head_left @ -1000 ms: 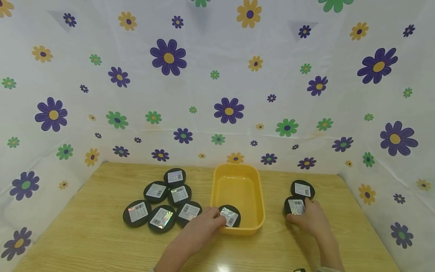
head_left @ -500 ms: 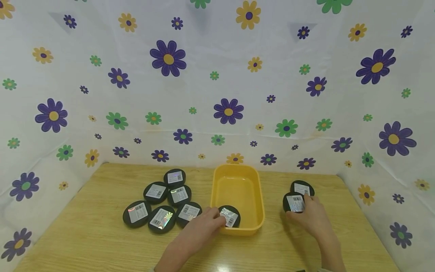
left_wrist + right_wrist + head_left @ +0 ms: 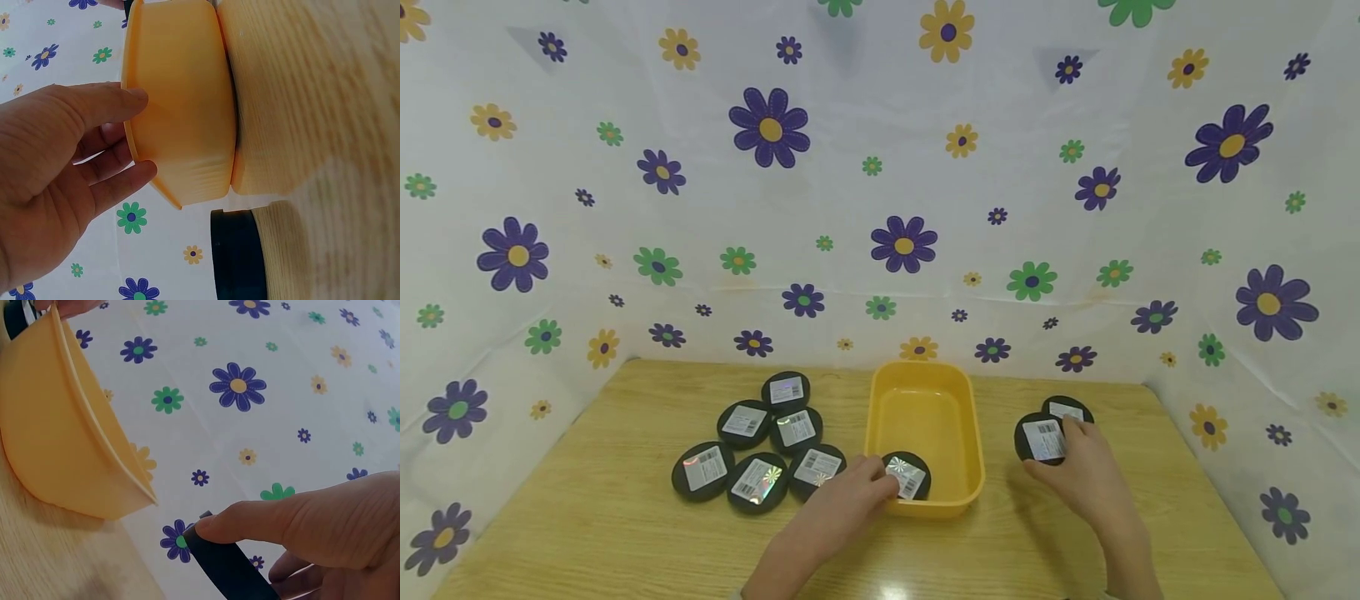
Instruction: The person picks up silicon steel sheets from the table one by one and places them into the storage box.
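In the head view my left hand (image 3: pixel 850 497) holds the near left rim of a yellow plastic tray (image 3: pixel 977 450). The left wrist view shows its thumb (image 3: pixel 128 103) over the rim against the outer wall. Close to those fingertips, a flat round black disc (image 3: pixel 908 479) with a silvery barcode label lies inside the tray. To the tray's right, my right hand (image 3: pixel 1090 467) grips a similar labelled disc (image 3: pixel 1043 439) by its edge, tilted and raised off the table. In the right wrist view the thumb presses this disc's side (image 3: pixel 228 565). Behind it another disc (image 3: pixel 1067 407) lies partly hidden.
Several more labelled black discs lie close together left of the tray, among them a near one (image 3: pixel 757 483) and a far one (image 3: pixel 786 390). All stand on a wooden table (image 3: pixel 625 517). A white flower-patterned cloth (image 3: pixel 835 192) encloses its back and sides.
My right hand has lifted its disc from the table and shifted it slightly left and up in the head view, covering more of the disc behind. The left hand and tray stay put.
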`<state>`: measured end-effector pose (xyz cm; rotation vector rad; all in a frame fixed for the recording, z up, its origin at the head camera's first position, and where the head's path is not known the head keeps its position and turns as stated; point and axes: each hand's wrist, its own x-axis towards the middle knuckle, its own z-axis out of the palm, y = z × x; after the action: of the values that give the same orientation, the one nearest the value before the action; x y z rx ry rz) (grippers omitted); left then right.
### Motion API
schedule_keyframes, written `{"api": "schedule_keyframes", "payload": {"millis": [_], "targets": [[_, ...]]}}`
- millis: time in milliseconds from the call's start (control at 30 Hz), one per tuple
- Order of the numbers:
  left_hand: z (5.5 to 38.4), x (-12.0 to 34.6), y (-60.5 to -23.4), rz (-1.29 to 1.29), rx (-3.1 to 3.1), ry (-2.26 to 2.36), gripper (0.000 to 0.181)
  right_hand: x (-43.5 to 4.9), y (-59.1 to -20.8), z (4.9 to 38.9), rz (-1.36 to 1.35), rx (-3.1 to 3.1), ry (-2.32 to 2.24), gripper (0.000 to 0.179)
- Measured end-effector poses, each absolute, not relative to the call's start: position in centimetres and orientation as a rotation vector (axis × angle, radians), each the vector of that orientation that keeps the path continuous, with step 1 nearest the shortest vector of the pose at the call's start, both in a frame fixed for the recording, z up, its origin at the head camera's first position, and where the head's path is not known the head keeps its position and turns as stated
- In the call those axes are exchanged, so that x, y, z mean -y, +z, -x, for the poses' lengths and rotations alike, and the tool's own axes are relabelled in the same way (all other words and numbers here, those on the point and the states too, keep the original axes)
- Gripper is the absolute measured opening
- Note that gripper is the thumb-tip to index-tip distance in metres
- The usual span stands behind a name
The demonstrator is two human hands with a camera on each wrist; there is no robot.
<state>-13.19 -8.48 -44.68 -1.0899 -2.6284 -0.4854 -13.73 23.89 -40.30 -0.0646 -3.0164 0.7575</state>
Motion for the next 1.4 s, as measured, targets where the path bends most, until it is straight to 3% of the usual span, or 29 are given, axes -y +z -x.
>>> {"api": "schedule_keyframes", "payload": {"millis": [1000,1400], "targets": [[13.2,8.5,-44.7,1.088,2.624,-0.459,0.014,-19.8,-39.1,12.9,-0.058,2.944,0.817,0.085],[13.3,8.5,-44.9,1.096,2.603,-0.454,0.014,-18.4,-39.8,13.0,-0.097,2.953,0.793,0.089]]}}
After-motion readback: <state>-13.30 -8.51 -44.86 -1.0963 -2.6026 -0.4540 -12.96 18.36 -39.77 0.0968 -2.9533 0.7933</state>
